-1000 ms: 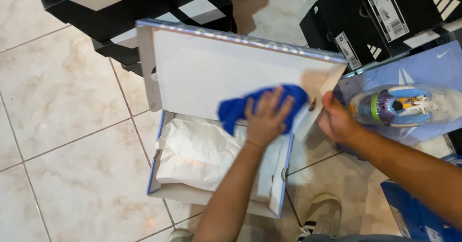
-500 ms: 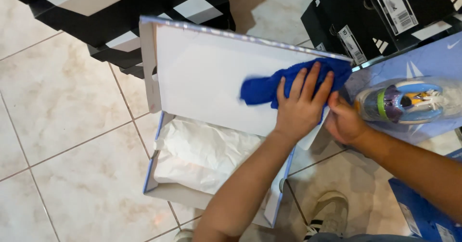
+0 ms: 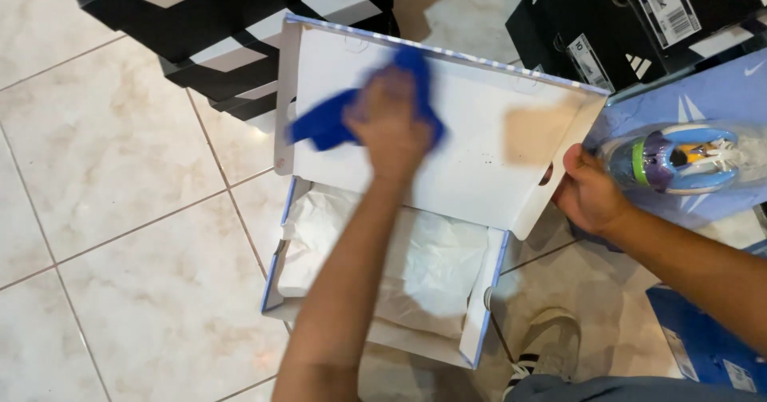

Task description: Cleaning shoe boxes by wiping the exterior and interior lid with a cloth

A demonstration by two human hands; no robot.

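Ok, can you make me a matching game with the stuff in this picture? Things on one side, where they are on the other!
Things:
1. blue cloth
2. white tissue paper
3. colourful shoe
4. right hand

Places:
A. inside the open shoebox
B. gripping the lid's side edge
C. pressed on the white lid under the left hand
D. lying on a blue box at the right

Pairs: 1-C, 2-A, 3-D, 4-B

A blue cloth point(image 3: 331, 122) lies on the white lid point(image 3: 479, 154), near black-and-white striped boxes point(image 3: 232, 26).
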